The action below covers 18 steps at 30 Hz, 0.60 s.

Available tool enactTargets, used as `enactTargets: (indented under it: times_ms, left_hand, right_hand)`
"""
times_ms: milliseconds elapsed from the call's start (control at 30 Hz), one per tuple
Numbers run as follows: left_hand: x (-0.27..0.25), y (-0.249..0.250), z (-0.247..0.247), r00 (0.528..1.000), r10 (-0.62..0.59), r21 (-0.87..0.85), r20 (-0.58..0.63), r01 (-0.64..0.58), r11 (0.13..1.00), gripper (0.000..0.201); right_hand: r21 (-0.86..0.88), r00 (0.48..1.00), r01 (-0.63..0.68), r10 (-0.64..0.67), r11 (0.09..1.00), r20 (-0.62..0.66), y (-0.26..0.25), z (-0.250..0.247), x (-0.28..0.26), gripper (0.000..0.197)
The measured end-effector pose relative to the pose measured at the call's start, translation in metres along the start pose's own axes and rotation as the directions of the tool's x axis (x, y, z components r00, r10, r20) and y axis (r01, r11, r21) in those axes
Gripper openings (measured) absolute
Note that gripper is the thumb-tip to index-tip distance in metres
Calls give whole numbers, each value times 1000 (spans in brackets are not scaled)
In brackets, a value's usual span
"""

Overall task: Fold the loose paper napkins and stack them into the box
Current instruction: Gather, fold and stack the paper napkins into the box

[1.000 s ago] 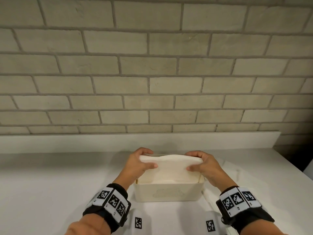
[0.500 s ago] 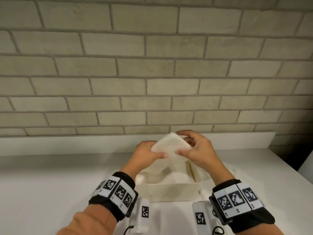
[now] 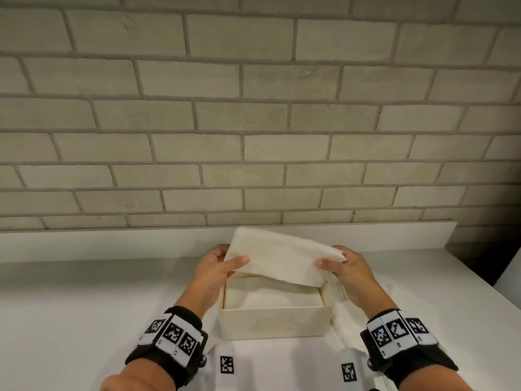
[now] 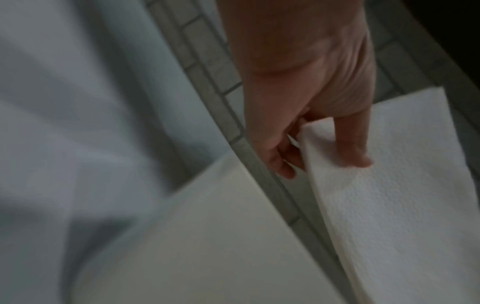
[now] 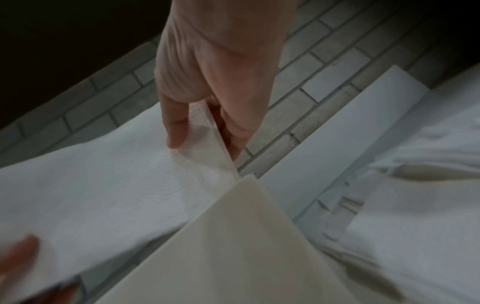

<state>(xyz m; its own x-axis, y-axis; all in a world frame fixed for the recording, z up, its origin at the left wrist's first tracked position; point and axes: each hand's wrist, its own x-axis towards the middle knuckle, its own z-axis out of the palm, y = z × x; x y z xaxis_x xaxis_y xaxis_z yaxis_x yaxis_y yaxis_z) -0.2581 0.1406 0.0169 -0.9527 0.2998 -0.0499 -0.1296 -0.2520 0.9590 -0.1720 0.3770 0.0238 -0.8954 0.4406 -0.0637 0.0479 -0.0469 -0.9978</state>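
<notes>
**One napkin held over the box, more wait at the side**

In the lower middle of the head view, the left hand (image 3: 217, 266) and the right hand (image 3: 342, 266) each pinch one end of a cream, finely dimpled paper napkin (image 3: 277, 262), stretched above the open cream rectangular box (image 3: 275, 324) on the white table (image 3: 84, 306). It looks folded, with a doubled edge. Napkins seem to lie inside already. Loose white napkins (image 5: 415, 216) remain right of the box, so I judge work is left.
</notes>
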Motion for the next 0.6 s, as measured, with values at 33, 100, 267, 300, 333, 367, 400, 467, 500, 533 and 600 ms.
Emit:
enactTargets:
  times_ms: [33,100,267,300,333,367,400,467,500,533,600]
  left_hand:
    - [-1,0,0,1000,13,103,-2,-12,995,25]
    - [-3,-4,3,1000,13,288,-14,-8,958,28]
    - [-3,-16,9,999,8,426,-52,14,905,27]
    - [-3,-16,8,999,14,400,-50,7,917,27]
    - [-4,-15,7,999,16,369,-41,0,930,27]
    - [-4,-14,6,999,16,344,-32,-4,939,28]
    - [-5,-14,4,1000,14,326,-21,-7,946,30]
    - [-5,-14,1,1000,7,319,14,-11,948,36]
    - [-5,-15,0,999,5,326,36,-17,945,39]
    - [-5,-15,0,998,3,338,56,-22,941,42]
    - [-4,-14,1,997,4,372,76,-32,928,39]
  right_hand:
    - [-9,1000,-2,2,1000,0,1,1,0,22]
    - [-32,1000,-17,17,999,17,5,6,1,25]
    - [-152,997,-47,56,987,60,15,19,1,27]
    - [-138,998,-38,45,990,50,14,16,2,27]
    - [-104,998,-30,35,994,48,13,13,3,26]
    - [-72,998,-28,32,997,59,11,9,3,26]
    - [-63,996,-31,36,998,86,10,6,3,27]
    - [-128,987,-53,72,990,144,12,3,2,33]
    - [-175,983,-69,97,982,159,13,4,1,37]
    - [-210,980,-84,119,974,161,15,5,0,39]
    - [-229,981,-88,124,969,148,16,6,0,35]
